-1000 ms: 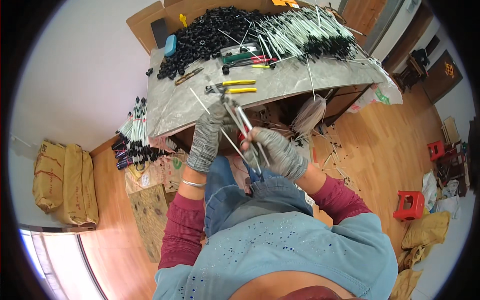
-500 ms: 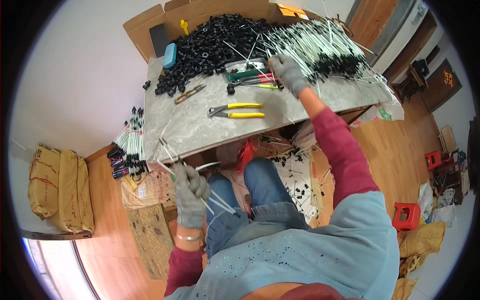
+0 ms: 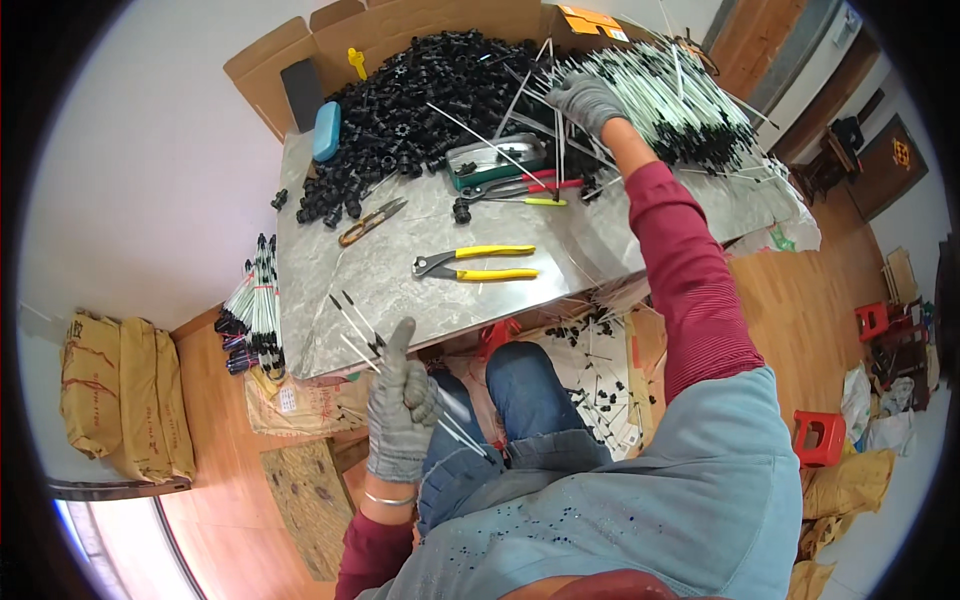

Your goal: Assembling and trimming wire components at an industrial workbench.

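My left hand (image 3: 402, 415), in a grey glove, is closed round a few thin white rods (image 3: 462, 434) with black tips, held above my lap by the table's front edge. Its thumb points up; the rods stick out on both sides of the fist. Far to the right, my gloved right hand (image 3: 588, 103) is at the left edge of a big pile of white rods (image 3: 680, 92) with black ends. Its fingers curl down among the rod ends, and what they pinch is hidden. Beside it lies a heap of small black plastic fittings (image 3: 400, 110).
On the grey table (image 3: 330, 270) lie yellow-handled pincers (image 3: 490, 262), thread snips (image 3: 372, 222), red-handled pliers (image 3: 530, 186), a green tray (image 3: 497, 160) and a blue case (image 3: 326, 131). Cardboard (image 3: 430, 22) stands along the back. Bundled rods (image 3: 262, 305) lean at the left.
My right hand has moved up and away, from beside the pliers to the rod pile. My left hand has turned, its thumb now raised, still holding rods. The view has shifted slightly.
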The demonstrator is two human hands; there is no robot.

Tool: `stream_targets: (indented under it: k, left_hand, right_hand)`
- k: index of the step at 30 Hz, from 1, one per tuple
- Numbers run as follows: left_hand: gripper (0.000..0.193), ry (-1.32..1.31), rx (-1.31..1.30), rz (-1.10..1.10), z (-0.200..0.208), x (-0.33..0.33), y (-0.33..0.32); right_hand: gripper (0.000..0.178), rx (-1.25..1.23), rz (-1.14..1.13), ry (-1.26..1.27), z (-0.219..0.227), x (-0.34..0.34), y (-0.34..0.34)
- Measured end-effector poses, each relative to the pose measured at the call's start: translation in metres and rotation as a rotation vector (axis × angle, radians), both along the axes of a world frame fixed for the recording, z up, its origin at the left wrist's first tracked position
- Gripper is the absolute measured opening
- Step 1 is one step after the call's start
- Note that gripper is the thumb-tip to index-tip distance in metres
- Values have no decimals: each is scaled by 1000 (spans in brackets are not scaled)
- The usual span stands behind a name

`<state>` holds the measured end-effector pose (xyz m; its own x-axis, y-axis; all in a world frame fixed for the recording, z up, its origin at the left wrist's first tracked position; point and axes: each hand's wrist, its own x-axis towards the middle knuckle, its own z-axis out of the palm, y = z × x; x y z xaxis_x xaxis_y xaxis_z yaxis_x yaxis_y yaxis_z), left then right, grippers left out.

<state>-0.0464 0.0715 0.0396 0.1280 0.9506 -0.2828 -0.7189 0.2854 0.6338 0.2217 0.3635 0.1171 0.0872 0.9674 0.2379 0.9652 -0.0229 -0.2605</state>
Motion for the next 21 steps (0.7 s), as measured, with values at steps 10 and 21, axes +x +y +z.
stream_targets:
  k: [10,21]
  left_hand:
    - [49,87,9,87,19,25,12]
    - [25,734,320,-72,34,69,6]
  right_hand:
    - [22,367,303,993,70,38,-147]
    - [25,-357,810,778,-12,-37,-271]
